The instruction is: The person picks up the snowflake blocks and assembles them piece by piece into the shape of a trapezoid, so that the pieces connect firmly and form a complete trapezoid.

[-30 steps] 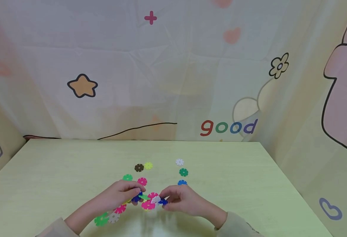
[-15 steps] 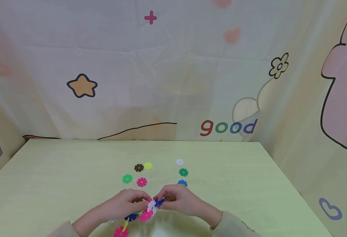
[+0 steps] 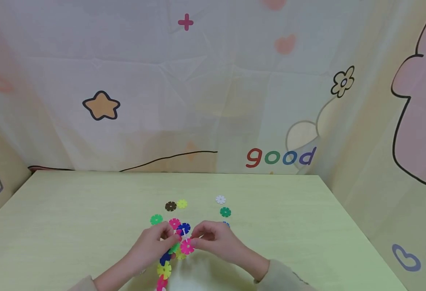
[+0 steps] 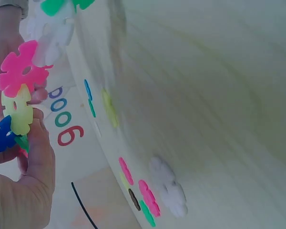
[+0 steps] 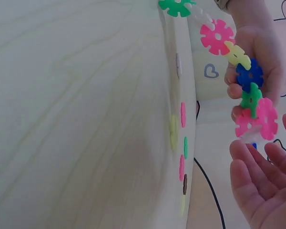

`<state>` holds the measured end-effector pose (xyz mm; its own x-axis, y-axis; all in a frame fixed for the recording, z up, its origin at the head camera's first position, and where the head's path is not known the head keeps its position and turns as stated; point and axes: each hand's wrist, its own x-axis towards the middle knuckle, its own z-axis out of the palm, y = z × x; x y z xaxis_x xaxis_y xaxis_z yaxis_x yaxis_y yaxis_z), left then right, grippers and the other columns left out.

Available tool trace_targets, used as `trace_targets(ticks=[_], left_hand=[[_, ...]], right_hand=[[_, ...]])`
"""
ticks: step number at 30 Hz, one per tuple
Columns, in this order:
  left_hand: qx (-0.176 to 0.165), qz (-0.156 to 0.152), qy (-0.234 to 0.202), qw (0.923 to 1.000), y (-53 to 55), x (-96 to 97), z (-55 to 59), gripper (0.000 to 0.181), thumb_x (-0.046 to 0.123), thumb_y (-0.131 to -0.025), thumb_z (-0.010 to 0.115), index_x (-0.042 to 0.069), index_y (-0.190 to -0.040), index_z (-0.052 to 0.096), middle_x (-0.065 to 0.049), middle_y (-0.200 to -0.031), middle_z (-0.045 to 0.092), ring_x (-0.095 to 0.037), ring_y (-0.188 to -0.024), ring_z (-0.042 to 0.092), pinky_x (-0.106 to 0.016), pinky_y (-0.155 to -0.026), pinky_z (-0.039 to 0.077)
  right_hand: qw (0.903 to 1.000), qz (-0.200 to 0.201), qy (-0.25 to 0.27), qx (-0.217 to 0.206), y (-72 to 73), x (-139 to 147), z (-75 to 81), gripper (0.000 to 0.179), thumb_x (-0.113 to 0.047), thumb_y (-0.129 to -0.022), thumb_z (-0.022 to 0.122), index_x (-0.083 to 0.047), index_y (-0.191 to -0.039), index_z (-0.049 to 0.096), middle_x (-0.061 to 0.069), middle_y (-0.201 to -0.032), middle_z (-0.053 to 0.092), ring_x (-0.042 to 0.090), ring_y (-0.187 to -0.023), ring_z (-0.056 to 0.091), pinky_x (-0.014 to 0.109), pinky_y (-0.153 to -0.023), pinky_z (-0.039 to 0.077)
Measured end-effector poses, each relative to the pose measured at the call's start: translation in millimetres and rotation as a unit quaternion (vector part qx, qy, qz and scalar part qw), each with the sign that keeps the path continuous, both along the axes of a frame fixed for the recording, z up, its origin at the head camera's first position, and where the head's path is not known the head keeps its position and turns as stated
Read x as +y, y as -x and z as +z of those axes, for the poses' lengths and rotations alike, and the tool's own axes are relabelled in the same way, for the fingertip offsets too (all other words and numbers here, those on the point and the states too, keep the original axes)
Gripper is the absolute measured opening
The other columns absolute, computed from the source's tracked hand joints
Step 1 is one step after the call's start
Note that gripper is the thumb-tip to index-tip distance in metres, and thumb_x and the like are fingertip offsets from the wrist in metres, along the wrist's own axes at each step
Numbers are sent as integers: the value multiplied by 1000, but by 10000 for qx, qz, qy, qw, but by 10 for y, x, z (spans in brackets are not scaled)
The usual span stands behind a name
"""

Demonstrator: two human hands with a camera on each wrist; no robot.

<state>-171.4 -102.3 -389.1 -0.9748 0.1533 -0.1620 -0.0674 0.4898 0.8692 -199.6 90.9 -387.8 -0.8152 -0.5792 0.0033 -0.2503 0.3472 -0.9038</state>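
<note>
A chain of plastic snowflake discs [image 3: 164,270] in pink, yellow, blue, green and white hangs between my two hands. My left hand [image 3: 151,244] pinches it near its upper end, thumb over a pink disc. The upper cluster holds a dark blue disc [image 3: 183,228], a white disc seen edge-on and a pink disc [image 3: 187,246]. Fingertips of my right hand [image 3: 221,244] are right at that pink disc. In the right wrist view its fingers [image 5: 245,167] spread loosely below the white disc [image 5: 250,135], thumb apart. The chain's lower end, with a green disc [image 5: 176,6], dangles near the camera.
Loose discs lie on the table [image 3: 278,214]: brown [image 3: 171,206], yellow [image 3: 182,203], light green [image 3: 156,219] and pink [image 3: 174,223] behind my left hand; white [image 3: 220,199], dark green [image 3: 225,212] and partly hidden blue [image 3: 226,224] behind my right. A printed curtain [image 3: 162,101] stands behind.
The chain has swung from slanting left to hanging almost straight down. My right fingers have gone from gripping the dark blue disc to beside the pink one; the blue disc now points up.
</note>
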Motion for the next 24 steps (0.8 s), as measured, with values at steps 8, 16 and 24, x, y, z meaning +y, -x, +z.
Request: trace_targets(ticks=[8,16,24], left_hand=[[-30,-393,-784,9961,-74,53,7,24,27,-88,52,3,-85,52,-4,-78,60,-17,-62,62,-29,-56,52],[-441,-1,-931,9947,13,-20,-72,35,32,-88,52,2,-104,49,-5,-78,64,-15,-64,61,-31,-60,50],[-162,-358,-1223,9917,27,-11,-114,26,14,-88,52,-9,-101,55,-4,-72,62,-9,-58,57,-31,-61,53]], right_hand=[[9962,-563,-428,511,-8,-99,-37,12,-20,-81,64,-8,-80,62,2,-75,63,5,-63,54,16,-57,47],[9972,-402,-315,552,-32,-113,-44,14,-21,-81,64,-8,-80,62,3,-74,64,4,-60,54,17,-56,48],[9953,42,-429,867,-68,-160,-25,8,-13,-80,64,-6,-77,62,4,-71,63,0,-58,52,15,-54,47]])
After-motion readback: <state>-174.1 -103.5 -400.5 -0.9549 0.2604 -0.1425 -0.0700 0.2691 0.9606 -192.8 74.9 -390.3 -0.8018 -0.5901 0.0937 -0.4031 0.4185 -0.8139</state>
